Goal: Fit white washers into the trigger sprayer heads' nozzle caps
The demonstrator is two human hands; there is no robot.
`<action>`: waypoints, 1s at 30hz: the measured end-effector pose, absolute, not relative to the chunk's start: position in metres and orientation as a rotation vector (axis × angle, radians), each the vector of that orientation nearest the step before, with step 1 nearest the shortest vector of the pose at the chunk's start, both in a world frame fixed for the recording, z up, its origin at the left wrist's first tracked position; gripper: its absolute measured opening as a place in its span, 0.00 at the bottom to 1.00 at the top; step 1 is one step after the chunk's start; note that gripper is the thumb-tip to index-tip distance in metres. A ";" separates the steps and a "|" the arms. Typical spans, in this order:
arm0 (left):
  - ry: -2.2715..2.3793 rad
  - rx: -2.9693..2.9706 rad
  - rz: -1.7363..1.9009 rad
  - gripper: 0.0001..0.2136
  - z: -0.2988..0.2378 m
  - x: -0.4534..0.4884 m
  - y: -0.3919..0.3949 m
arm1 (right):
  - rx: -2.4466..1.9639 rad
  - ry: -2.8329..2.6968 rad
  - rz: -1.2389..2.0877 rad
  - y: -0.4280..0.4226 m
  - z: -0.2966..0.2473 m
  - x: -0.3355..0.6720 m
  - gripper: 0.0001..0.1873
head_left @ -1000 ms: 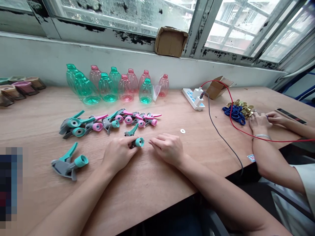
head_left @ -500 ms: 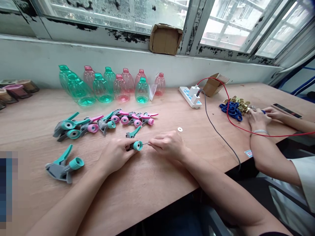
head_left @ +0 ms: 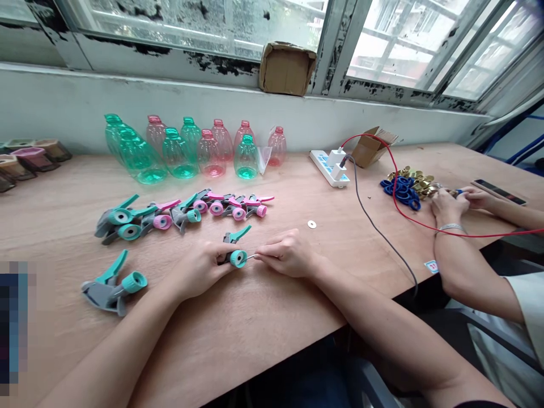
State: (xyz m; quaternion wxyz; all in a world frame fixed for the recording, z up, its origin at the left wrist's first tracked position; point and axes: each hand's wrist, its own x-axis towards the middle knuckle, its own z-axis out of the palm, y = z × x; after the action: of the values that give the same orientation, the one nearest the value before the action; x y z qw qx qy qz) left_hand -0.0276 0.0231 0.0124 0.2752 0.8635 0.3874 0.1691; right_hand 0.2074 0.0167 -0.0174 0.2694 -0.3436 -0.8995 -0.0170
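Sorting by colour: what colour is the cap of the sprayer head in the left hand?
Teal: the cap of the sprayer head, best in the head view.

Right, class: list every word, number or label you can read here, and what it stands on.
No text is legible.
Sticker at the table edge: red marks, too small to read.
Power strip: blue markings, too blurred to read.

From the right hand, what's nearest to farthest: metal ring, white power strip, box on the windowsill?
1. Metal ring, just beyond the right hand.
2. White power strip, farther back right.
3. Cardboard box, farthest back, up high.
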 end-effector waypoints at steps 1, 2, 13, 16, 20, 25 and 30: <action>1.043 2.307 0.461 0.11 0.012 -0.028 0.023 | -0.927 -2.411 -0.036 0.017 -0.019 0.207 0.22; 1.047 2.293 0.472 0.11 0.012 -0.029 0.024 | -0.929 -2.398 -0.026 0.016 -0.020 0.205 0.21; 1.119 2.172 0.621 0.12 0.012 -0.026 0.023 | -0.944 -2.226 -0.153 0.010 -0.026 0.193 0.15; 1.200 2.200 0.687 0.13 0.014 -0.022 0.021 | -0.944 -2.232 -0.329 0.006 -0.023 0.191 0.14; 1.317 2.198 0.743 0.14 0.014 -0.017 0.019 | -0.965 -2.220 -0.511 0.002 -0.018 0.190 0.12; 1.400 2.189 0.762 0.15 0.011 -0.015 0.018 | -1.003 -2.207 -0.525 0.005 -0.016 0.193 0.13; 1.384 2.289 0.741 0.11 0.008 -0.016 0.018 | -1.116 -2.276 -0.489 0.003 -0.006 0.193 0.15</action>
State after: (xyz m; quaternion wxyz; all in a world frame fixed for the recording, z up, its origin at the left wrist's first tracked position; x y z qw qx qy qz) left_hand -0.0164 0.0178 0.0079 0.1819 0.8109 0.4904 0.2624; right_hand 0.1935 0.0030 -0.0056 0.2763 -0.4154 -0.8473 -0.1822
